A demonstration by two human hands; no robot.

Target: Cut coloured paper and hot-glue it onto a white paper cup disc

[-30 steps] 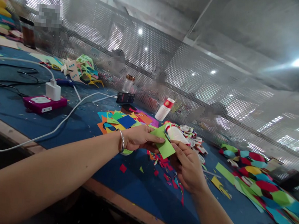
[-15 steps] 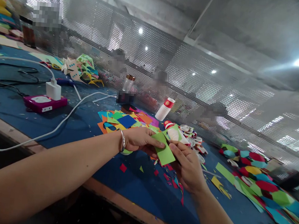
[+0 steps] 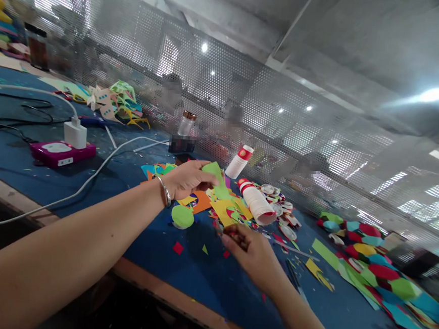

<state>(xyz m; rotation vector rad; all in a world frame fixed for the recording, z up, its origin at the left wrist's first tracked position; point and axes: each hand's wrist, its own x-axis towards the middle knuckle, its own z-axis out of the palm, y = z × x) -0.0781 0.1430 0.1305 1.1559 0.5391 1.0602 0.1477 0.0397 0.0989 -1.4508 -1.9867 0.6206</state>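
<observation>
My left hand (image 3: 193, 178), with a silver bangle on the wrist, pinches a light green sheet of paper (image 3: 215, 173) above a heap of coloured paper pieces. Closer to me, my right hand (image 3: 246, 242) has its fingers curled together just over small scraps; what they hold, if anything, I cannot make out. A round green paper-topped disc (image 3: 182, 216) lies on the blue table below my left hand. Yellow paper (image 3: 223, 211) rests between the two hands. Beyond them, a stack of paper cups (image 3: 256, 203) lies on its side.
Another cup stack (image 3: 239, 162) stands upright near the mesh partition (image 3: 284, 119). At left are a magenta power strip (image 3: 63, 153) with a white charger and a trailing white cable (image 3: 103, 168). Coloured paper shapes (image 3: 385, 274) lie at right, past a dark slim tool (image 3: 297, 279).
My left hand has moved up and away with the green paper. My right hand has let go of that paper and come lower and nearer, uncovering the lying cup stack.
</observation>
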